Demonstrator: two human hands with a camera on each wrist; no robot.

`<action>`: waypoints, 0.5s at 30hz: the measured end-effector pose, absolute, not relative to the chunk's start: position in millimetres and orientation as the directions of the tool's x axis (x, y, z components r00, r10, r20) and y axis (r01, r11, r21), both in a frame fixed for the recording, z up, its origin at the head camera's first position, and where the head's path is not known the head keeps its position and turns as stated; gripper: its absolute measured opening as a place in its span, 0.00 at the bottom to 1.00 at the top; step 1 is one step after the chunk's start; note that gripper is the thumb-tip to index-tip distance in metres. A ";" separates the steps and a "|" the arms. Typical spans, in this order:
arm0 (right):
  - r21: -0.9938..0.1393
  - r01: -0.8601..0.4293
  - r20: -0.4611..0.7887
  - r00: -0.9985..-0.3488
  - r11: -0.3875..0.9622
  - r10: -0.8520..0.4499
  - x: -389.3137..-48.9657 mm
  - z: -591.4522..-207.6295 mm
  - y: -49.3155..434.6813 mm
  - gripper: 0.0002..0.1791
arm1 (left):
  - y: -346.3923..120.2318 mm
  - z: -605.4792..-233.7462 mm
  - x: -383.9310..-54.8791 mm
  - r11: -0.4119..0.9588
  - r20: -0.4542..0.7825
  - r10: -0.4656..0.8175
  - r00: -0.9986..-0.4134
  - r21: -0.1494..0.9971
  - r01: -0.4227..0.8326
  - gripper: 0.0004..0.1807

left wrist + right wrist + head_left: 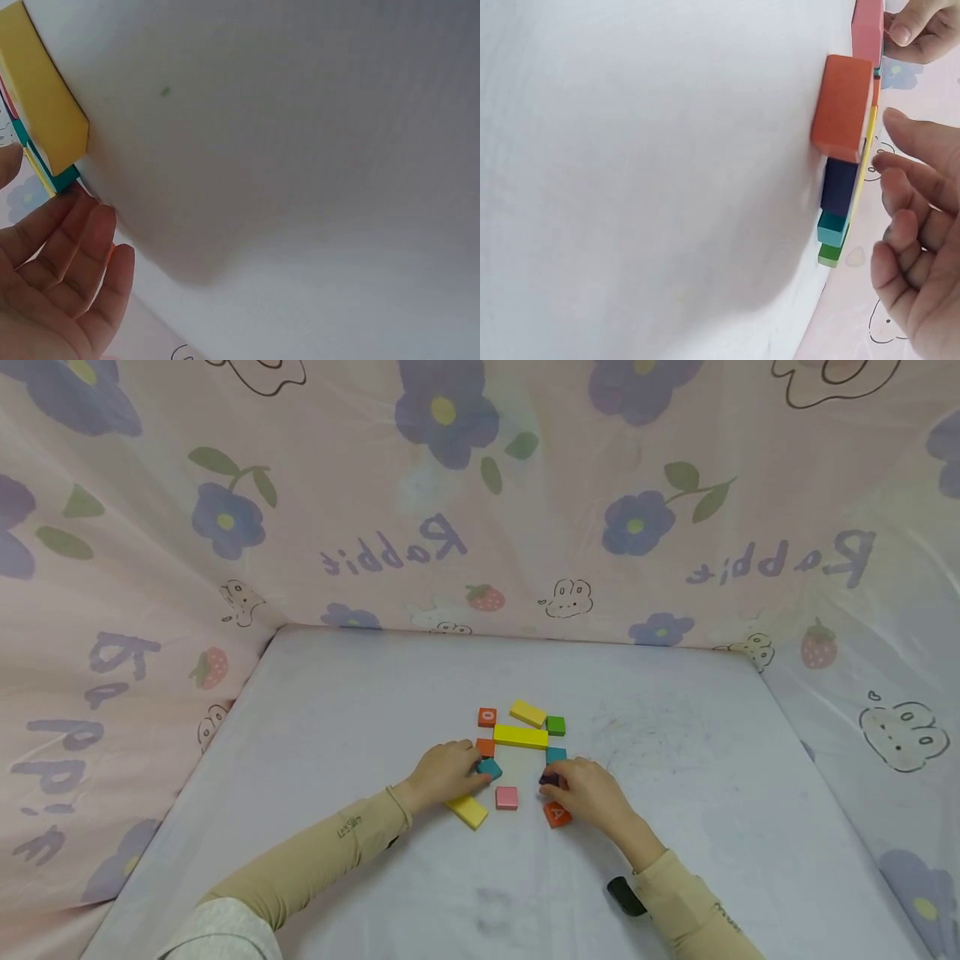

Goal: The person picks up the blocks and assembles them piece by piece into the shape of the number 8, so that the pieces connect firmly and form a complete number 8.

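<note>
My left hand [446, 771] pinches a teal block [489, 768] between thumb and fingers, just below an orange block [485, 747]. In the left wrist view, that hand's fingers [97, 240] reach the teal block's end, partly hidden by a yellow block [49, 97]. My right hand [592, 792] is over a dark blue block [550, 779], partly covering it in the head view. From the right wrist, its loosely bent fingers appear above and apart from the dark blue block [840, 186]. Close by lies a red-orange letter A block [557, 814].
A pink block [506, 797] lies between the hands. Farther back are a long yellow block [521, 737], another yellow block [528, 713], an orange block marked O [487, 717], a green block [556, 726] and a second teal block [557, 755]. Patterned cloth [525, 527] surrounds the white table.
</note>
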State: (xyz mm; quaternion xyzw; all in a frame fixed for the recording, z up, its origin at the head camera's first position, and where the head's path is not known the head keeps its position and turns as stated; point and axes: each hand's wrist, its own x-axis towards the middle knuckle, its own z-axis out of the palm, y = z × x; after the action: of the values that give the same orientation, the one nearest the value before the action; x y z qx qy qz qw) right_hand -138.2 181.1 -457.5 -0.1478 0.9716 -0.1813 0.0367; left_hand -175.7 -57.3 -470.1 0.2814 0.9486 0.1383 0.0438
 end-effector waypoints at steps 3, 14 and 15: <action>-0.363 -0.274 -0.001 -0.955 0.891 -0.295 -139.7 -456.6 182.1 0.11 | -57.1 -469.2 -176.9 0.806 -0.002 0.536 -0.844 0.300 0.511 0.16; -0.384 -0.223 -0.033 -0.966 0.896 -0.255 -150.9 -455.5 185.8 0.11 | -51.2 -465.0 -185.7 0.815 0.091 0.513 -0.854 0.263 0.517 0.17; -0.390 -0.217 -0.036 -0.968 0.895 -0.250 -153.4 -454.5 186.1 0.11 | -49.8 -464.2 -187.6 0.814 0.108 0.513 -0.852 0.254 0.522 0.17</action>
State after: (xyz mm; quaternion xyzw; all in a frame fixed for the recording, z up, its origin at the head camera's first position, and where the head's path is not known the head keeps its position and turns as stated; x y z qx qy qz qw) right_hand -153.4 186.1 -454.5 -0.1201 0.9725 -0.1951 0.0425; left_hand -187.6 -49.8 -464.2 0.2716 0.9523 0.1381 -0.0172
